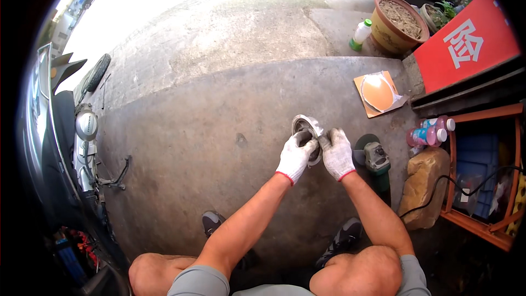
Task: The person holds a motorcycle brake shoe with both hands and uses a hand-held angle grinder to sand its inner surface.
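Observation:
My left hand (296, 155), in a white work glove with a red cuff, grips a round metal part (301, 123) that has a pale rim and a dark hollow inside. The part is held tilted above the concrete floor, in front of my knees. At its right edge my right hand (337, 153), gloved the same way, has its fingers pinched together. Whatever sits between those fingertips is hidden. Just right of that hand an angle grinder (377, 159) with a green body lies on the floor, its disc toward me and the left.
An orange card (378, 94) with a ring in clear wrap lies far right. Beyond stand a bottle (360, 35) and a flowerpot (397, 24). Pink bottles (427, 134), a stone block (424, 186), a black cable (438, 186) and an orange-framed rack (482, 112) line the right. A motorcycle (85, 148) stands left.

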Demonstrator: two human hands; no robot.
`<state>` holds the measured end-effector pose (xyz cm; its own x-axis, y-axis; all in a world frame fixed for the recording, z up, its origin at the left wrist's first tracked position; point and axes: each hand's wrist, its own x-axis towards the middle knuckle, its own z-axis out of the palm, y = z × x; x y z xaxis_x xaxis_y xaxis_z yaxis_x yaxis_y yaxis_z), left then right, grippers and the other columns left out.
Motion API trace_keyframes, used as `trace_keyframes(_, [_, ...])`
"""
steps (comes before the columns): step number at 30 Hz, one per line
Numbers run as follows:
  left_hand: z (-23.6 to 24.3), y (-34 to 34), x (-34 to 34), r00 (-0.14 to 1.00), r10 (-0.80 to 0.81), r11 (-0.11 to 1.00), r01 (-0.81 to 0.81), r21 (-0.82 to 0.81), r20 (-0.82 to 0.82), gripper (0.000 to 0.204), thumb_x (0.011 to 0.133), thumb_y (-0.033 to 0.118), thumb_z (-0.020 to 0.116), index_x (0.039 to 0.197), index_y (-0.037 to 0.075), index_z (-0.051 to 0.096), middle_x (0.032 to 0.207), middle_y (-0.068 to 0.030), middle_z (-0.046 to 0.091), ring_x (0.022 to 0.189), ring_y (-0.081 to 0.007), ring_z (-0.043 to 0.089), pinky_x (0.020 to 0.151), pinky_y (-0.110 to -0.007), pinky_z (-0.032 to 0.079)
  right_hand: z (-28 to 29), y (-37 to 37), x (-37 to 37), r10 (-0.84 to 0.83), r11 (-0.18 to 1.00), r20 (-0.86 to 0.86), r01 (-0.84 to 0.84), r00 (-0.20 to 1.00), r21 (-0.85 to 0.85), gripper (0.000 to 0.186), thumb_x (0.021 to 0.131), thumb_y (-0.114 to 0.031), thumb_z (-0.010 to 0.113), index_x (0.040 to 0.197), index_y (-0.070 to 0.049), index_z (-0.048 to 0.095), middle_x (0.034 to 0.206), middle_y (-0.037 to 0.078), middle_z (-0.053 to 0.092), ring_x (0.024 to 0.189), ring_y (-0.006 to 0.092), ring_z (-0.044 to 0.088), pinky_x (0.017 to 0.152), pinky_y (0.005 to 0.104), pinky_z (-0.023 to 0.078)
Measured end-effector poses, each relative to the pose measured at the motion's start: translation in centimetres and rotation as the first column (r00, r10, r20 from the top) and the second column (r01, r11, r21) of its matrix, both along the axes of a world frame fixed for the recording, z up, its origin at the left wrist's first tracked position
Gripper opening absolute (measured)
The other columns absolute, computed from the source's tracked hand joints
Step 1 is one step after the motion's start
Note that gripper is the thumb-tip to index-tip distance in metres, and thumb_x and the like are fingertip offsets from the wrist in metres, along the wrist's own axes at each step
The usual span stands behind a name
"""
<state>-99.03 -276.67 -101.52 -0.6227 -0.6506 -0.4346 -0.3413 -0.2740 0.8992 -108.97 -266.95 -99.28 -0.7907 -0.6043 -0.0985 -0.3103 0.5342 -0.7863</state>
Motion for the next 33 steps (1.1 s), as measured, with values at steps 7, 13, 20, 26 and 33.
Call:
trace_keyframes(7, [3.0, -1.3, -0.9, 0.975, 0.115, 0.844, 0.006, 0.537, -0.191, 0.03, 0.095, 0.015, 0.061, 0.121, 0.002, 0.063, 0.104, -0.0044, 0.067, 0.092, -0.0155, 0.064, 0.084, -0.033, 0.052, 1.4, 0.0, -0.4, 0.062, 0.998, -0.105, -0.065, 0.992, -0.022, 0.014, 0.09, -0.012, 0.065, 0.093, 0.0, 0.058, 0.097, 0.022, 0.059, 0.092, 0.0446, 0.06, 0.077, 0.049, 0.048])
trace_keyframes(13, [4.0, -1.2, -1.6, 0.976, 0.026, 0.837, 0.097, 0.538, -0.216, 0.036, 0.092, 0.012, 0.062, 0.124, -0.004, 0.056, 0.11, -0.0114, 0.067, 0.095, -0.0231, 0.067, 0.086, -0.038, 0.054, -1.2, 1.3, -6.1, -0.155, 0.988, 0.033, 0.155, 0.987, 0.005, 0.023, 0.093, -0.018, 0.065, 0.099, 0.004, 0.063, 0.101, 0.027, 0.065, 0.097, 0.0435, 0.063, 0.083, 0.0465, 0.05])
trace_keyframes(20, [4.8, -5.4, 0.2, 0.93, 0.068, 0.767, 0.183, 0.614, -0.362, 0.043, 0.086, 0.005, 0.065, 0.126, -0.007, 0.054, 0.116, -0.0178, 0.066, 0.107, -0.0306, 0.066, 0.099, -0.049, 0.051, 2.0, 4.5, -16.9, -0.42, 0.836, 0.205, 0.465, 0.884, -0.291, 0.024, 0.101, -0.019, 0.058, 0.101, 0.005, 0.062, 0.091, 0.011, 0.068, 0.077, 0.0192, 0.061, 0.072, 0.0353, 0.05])
trace_keyframes(26, [2.9, -5.4, 0.4, 0.962, -0.248, 0.926, 0.269, 0.265, -0.111, 0.045, 0.082, 0.01, 0.069, 0.124, -0.001, 0.059, 0.111, -0.0071, 0.067, 0.102, -0.0154, 0.063, 0.093, -0.033, 0.05, -0.5, 11.1, -22.3, -0.494, 0.863, -0.279, 0.504, 0.823, -0.042, 0.036, 0.094, -0.022, 0.066, 0.117, 0.005, 0.06, 0.116, 0.022, 0.065, 0.105, 0.0319, 0.063, 0.092, 0.0404, 0.049])
trace_keyframes(33, [1.1, -8.7, 3.4, 0.909, -0.401, 0.911, 0.383, 0.154, 0.116, 0.041, 0.081, 0.013, 0.071, 0.118, -0.002, 0.062, 0.099, -0.0105, 0.069, 0.089, -0.0157, 0.064, 0.084, -0.032, 0.052, -0.8, 14.1, -11.2, -0.263, 0.959, -0.118, 0.273, 0.958, 0.08, 0.038, 0.096, -0.02, 0.063, 0.125, 0.003, 0.056, 0.122, 0.021, 0.063, 0.112, 0.0319, 0.062, 0.097, 0.0389, 0.047])
